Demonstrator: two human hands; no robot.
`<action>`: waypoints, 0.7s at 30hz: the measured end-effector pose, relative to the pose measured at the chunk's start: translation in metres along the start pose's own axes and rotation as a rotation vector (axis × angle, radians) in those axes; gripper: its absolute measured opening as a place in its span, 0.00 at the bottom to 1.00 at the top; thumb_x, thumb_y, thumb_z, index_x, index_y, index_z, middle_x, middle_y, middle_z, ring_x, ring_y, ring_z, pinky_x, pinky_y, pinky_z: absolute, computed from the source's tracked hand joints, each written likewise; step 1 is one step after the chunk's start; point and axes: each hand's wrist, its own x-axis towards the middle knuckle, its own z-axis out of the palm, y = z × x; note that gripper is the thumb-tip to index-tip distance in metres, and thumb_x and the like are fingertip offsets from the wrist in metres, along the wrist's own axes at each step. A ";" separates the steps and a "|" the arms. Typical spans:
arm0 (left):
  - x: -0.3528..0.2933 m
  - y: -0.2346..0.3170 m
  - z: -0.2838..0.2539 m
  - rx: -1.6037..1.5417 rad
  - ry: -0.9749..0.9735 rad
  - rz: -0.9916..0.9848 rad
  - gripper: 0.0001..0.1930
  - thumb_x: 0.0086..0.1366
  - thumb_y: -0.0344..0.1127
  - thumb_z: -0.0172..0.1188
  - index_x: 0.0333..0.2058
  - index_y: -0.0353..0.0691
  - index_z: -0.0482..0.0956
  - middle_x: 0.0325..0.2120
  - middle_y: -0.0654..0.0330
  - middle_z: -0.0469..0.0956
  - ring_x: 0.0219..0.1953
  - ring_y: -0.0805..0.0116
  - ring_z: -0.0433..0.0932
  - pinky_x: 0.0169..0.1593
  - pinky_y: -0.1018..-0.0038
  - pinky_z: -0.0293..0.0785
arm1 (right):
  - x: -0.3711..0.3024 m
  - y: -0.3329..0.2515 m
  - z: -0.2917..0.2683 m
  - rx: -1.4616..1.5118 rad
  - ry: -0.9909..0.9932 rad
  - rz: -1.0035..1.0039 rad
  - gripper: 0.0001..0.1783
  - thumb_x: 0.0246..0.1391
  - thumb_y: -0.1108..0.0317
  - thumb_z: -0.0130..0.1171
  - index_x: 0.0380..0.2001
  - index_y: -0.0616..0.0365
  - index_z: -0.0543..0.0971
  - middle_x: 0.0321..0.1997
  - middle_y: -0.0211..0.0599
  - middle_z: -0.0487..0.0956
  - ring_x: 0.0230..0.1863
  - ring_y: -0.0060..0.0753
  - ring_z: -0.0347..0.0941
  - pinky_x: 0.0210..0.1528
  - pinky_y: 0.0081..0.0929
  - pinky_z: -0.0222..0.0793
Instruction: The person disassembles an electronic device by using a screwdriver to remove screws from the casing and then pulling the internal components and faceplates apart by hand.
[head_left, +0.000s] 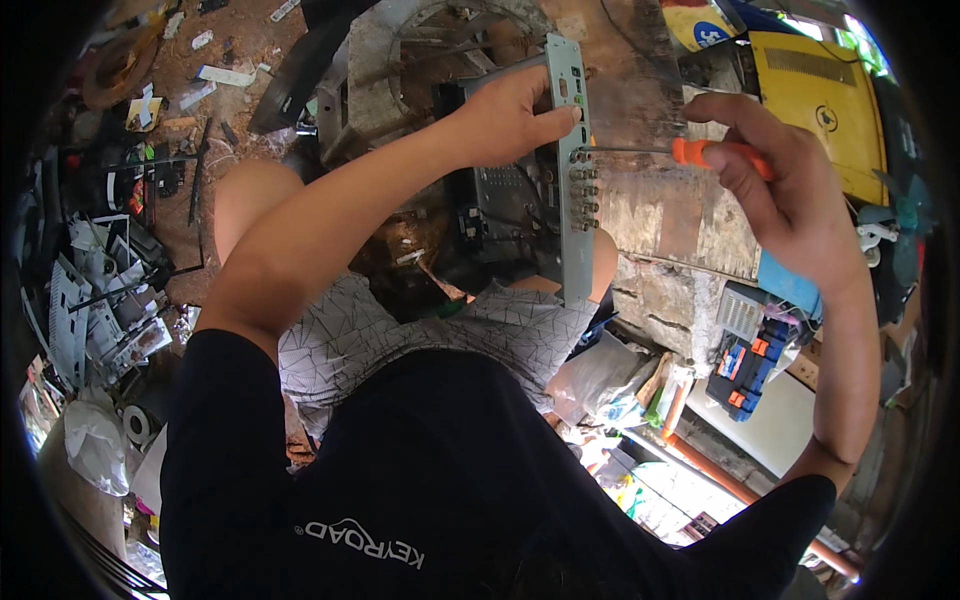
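A metal electronics chassis stands on edge above my lap, its long grey connector panel [577, 250] facing right. Several round metal jacks [588, 197] stick out from the panel. My left hand [508, 118] is closed around the chassis near its far end, with the thumb against the panel. In my right hand [792, 195] is a screwdriver [688, 152] with an orange handle and a thin shaft. Its shaft points left, and the tip meets the panel just beyond the row of jacks. Whether it sits in a screw is too small to tell.
Right of the panel is a worn wooden surface [655, 215], with a yellow metal case [815, 95] beyond it. A blue-and-orange toolbox [745, 370] lies at the lower right. Scrap metal parts [100, 300] are piled on the left, and litter covers the dirt floor [235, 50].
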 end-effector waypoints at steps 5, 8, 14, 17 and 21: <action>-0.001 0.007 0.002 0.025 0.012 0.006 0.20 0.66 0.48 0.59 0.46 0.38 0.77 0.40 0.53 0.80 0.44 0.60 0.79 0.49 0.64 0.73 | -0.002 0.003 0.004 -0.103 0.066 -0.155 0.17 0.56 0.74 0.60 0.50 0.61 0.77 0.31 0.45 0.77 0.27 0.49 0.74 0.36 0.32 0.70; 0.001 0.006 -0.001 0.029 -0.053 -0.016 0.13 0.71 0.35 0.56 0.51 0.36 0.73 0.43 0.61 0.80 0.45 0.74 0.77 0.52 0.71 0.74 | -0.009 -0.004 0.003 -0.137 0.015 0.059 0.18 0.52 0.76 0.62 0.48 0.57 0.77 0.39 0.45 0.80 0.37 0.54 0.76 0.39 0.37 0.73; 0.001 0.007 -0.003 0.078 -0.055 -0.010 0.14 0.71 0.36 0.56 0.51 0.35 0.73 0.43 0.61 0.80 0.45 0.74 0.77 0.52 0.71 0.74 | -0.007 0.001 0.006 0.002 0.107 0.001 0.17 0.52 0.72 0.64 0.47 0.57 0.78 0.39 0.46 0.81 0.38 0.54 0.79 0.39 0.39 0.74; 0.001 0.009 0.001 0.047 -0.034 -0.024 0.15 0.71 0.37 0.56 0.52 0.35 0.73 0.43 0.60 0.80 0.45 0.74 0.77 0.52 0.71 0.74 | -0.009 0.003 0.007 0.104 0.132 0.008 0.17 0.52 0.72 0.64 0.47 0.58 0.78 0.38 0.47 0.82 0.38 0.53 0.79 0.39 0.38 0.74; 0.000 0.012 -0.002 0.008 -0.036 -0.042 0.17 0.70 0.40 0.57 0.51 0.36 0.74 0.43 0.58 0.80 0.46 0.70 0.78 0.52 0.69 0.73 | -0.010 0.000 0.000 0.062 0.018 0.188 0.19 0.49 0.76 0.64 0.46 0.59 0.78 0.41 0.46 0.81 0.39 0.54 0.79 0.41 0.38 0.74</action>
